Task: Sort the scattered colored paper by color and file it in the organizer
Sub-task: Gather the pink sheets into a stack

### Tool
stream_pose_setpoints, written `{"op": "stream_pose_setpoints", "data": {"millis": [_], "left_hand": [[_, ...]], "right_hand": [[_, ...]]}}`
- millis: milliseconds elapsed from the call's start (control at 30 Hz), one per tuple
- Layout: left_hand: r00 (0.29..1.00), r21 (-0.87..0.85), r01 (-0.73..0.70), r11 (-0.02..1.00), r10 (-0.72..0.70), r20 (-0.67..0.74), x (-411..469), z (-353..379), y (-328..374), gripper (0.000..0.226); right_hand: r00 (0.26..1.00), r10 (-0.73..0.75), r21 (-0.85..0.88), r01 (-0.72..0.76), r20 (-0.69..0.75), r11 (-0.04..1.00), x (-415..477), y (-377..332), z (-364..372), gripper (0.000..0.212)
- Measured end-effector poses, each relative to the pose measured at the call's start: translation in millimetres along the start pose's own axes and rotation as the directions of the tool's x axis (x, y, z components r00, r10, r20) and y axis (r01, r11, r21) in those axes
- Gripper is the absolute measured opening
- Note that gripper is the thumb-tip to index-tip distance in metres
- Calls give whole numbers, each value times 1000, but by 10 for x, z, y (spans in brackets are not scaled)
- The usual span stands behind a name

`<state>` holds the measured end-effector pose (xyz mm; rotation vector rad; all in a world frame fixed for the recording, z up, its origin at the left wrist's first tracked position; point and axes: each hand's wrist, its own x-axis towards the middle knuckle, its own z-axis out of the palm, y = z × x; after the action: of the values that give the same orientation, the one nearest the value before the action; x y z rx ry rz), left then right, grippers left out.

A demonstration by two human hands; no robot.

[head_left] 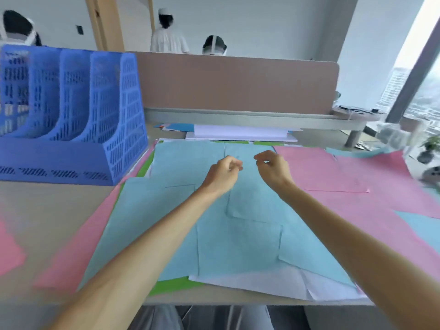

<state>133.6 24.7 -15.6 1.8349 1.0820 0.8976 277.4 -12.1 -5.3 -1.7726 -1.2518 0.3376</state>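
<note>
Several light blue sheets (238, 234) lie overlapping in the middle of the desk. Pink sheets (345, 186) spread out to the right, and more pink paper (78, 239) shows at the left under the blue. Green paper (173, 284) and white paper (273, 287) peek out at the near edge. The blue mesh organizer (71, 115) stands at the far left with nothing in its slots. My left hand (223, 172) hovers over the far blue sheets with fingers curled shut, holding nothing. My right hand (271, 167) is close beside it, fingers loosely bent and apart, nothing in it.
A stack of white paper (240, 133) lies at the back under the brown desk divider (235, 84). A small potted plant (428, 151) stands at the far right edge. Three people are behind the divider. Bare desk (42, 210) shows in front of the organizer.
</note>
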Motion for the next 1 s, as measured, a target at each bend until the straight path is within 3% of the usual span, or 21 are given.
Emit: {"op": "stream_pose_setpoints", "data": {"millis": [167, 300, 367, 433, 500, 567, 700, 800, 1000], "left_hand": [[964, 167, -41, 985, -5, 266, 257, 923, 307, 37], [952, 166, 39, 985, -88, 293, 463, 1451, 454, 47], [951, 173, 99, 980, -144, 272, 535, 1580, 484, 49], [948, 208, 142, 968, -193, 253, 627, 1648, 464, 52], [947, 261, 178, 949, -237, 218, 713, 1680, 454, 55], [941, 310, 211, 927, -278, 191, 786, 1716, 461, 60], [933, 312, 267, 912, -326, 154, 912, 1770, 541, 87], [916, 183, 348, 919, -376, 144, 1049, 1770, 501, 101], [909, -10, 392, 920, -385, 161, 1179, 1750, 423, 71]], "right_hand": [[979, 147, -39, -154, -143, 987, 0, 667, -780, 32], [929, 273, -68, -298, -248, 952, 3, 1156, -1303, 30], [901, 351, -198, -404, -255, 893, -1, 1388, -1543, 33], [873, 436, -408, -488, -220, 772, -35, 1576, -1747, 44], [860, 479, -570, -486, -176, 663, -68, 1695, -1882, 62], [873, 467, -643, -439, -141, 628, -52, 1752, -1954, 79], [882, 457, -628, -421, -115, 655, 42, 1781, -2006, 90], [870, 477, -578, -453, -122, 679, 57, 1798, -2016, 96], [878, 471, -441, -457, -85, 772, 74, 1879, -2071, 65]]}}
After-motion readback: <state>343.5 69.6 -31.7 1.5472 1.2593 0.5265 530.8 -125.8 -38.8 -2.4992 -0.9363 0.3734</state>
